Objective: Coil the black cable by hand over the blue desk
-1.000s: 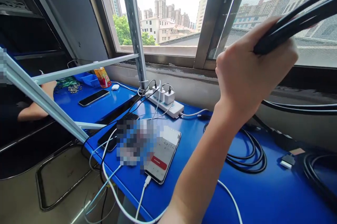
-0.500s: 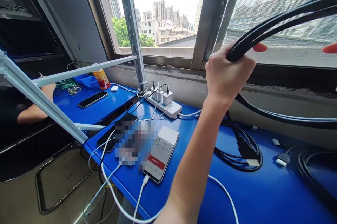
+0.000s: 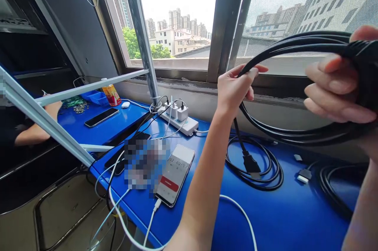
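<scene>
Both of my hands hold a coiled black cable (image 3: 295, 46) above the blue table (image 3: 283, 211), in front of the window. My left hand (image 3: 236, 87) is closed round the left side of its loops. At the right edge, my right hand (image 3: 336, 89) has its fingers wrapped round the other side of the bundle, by a thick dark part that may be a plug. Below my left hand, one cable end hangs down to a flat HDMI-like plug (image 3: 251, 163), over a black coil (image 3: 276, 182) on the table.
Another black coil (image 3: 327, 192) lies at right beside a white-tipped plug (image 3: 304, 175). Further left are a phone (image 3: 175, 176) on a white charging cord, a power strip (image 3: 189, 127) and a grey metal frame (image 3: 97, 82). A co-worker's arm (image 3: 37, 133) rests beyond it.
My right hand has come into view from the right with its side of the coil. My left hand has moved slightly left and lower in view; more loops now show between the hands.
</scene>
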Demonstrator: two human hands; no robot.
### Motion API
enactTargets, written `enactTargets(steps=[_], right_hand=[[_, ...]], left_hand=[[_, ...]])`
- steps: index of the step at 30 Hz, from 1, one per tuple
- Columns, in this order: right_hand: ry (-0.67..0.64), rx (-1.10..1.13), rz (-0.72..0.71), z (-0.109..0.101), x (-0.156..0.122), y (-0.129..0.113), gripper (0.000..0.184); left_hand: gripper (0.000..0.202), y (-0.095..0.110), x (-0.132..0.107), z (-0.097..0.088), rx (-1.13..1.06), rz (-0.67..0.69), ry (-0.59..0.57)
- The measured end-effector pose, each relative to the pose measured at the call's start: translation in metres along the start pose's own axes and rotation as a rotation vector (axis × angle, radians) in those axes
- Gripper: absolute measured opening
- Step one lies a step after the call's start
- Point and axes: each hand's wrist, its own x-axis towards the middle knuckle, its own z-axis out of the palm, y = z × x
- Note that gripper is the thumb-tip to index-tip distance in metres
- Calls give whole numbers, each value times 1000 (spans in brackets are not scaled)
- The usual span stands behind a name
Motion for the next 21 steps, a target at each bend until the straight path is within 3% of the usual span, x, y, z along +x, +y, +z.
enactTargets(steps=[3,8,11,14,17,21], right_hand=[[-105,107,162,3,5,-9,66],[-151,211,300,-5,5,-16,91],[-16,159,196,-7,3,-13,63],[187,-212,16,-1,2,-8,51],[200,-419,-104,6,3,-5,40],[233,-393,-166,1,2,-3,35]], left_hand=[[17,-3,2,0,-35,-41,-27],[18,-2,4,-1,56,-81,129],[18,1,4,-6,249,-18,196],[17,5,2,-8,453,73,269],[17,13,-2,-5,484,107,258],[11,25,-9,6,437,88,234]])
